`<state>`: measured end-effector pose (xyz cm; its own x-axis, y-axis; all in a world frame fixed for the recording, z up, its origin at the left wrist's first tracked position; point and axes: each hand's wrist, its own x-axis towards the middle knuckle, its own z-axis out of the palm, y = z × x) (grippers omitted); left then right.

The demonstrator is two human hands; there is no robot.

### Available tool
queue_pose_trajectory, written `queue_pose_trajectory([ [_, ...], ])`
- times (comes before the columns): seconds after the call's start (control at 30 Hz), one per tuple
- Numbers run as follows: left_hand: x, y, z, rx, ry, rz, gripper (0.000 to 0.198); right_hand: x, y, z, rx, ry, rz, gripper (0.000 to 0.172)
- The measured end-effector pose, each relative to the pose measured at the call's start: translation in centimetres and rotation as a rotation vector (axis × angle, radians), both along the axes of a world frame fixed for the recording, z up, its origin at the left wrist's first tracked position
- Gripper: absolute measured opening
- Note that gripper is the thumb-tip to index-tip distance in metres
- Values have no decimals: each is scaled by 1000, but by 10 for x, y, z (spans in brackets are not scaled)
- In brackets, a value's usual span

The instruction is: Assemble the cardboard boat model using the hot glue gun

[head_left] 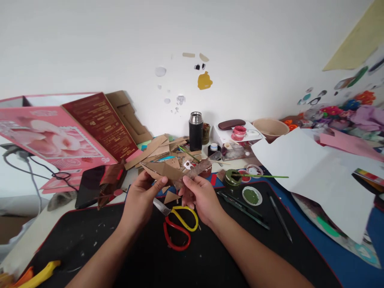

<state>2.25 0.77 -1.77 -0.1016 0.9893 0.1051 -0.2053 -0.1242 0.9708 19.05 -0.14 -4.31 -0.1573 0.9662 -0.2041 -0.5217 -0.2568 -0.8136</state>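
A folded brown cardboard piece (169, 171) hangs above the black mat (144, 256), pinched at its left part by my left hand (140, 198). My right hand (204, 198) is closed on a brownish, partly see-through strip (196, 170) that meets the cardboard's right end. Whether the two are joined cannot be told. Just below my hands lie scissors (180, 228) with one yellow and one red handle loop. A small cardboard triangle (171, 197) sits by their blades.
Cardboard scraps (153, 151) and a black flask (196, 134) stand behind my hands. On the right are a green paint jar (232, 178) with a brush, a green-filled lid (252, 196), pens and white paper (318, 172). A pink box (54, 136) leans at left.
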Motion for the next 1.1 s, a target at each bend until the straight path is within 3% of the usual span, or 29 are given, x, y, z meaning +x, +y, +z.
queue_pose_trajectory([
  [0.2, 9, -14, -4, 4, 173, -28, 37, -2, -2, -1, 11, -28, -35, 57],
  [0.5, 15, -19, 0, -42, 211, 24, 42, -9, -8, -3, 77, -87, 28, 59],
  [0.67, 3, -9, 4, -7, 135, 37, 42, -6, -9, 2, 86, -58, 38, 58],
  [0.8, -10, -1, 15, -22, 55, 35, 50, 4, 0, 6, 20, 24, -70, 61],
  [0.93, -22, 1, 25, -12, -15, 37, 44, 9, 7, 7, -31, 84, -146, 66],
  [1.1, -32, 3, 30, -71, 36, -91, 47, 8, 6, 8, -61, 129, -120, 66],
])
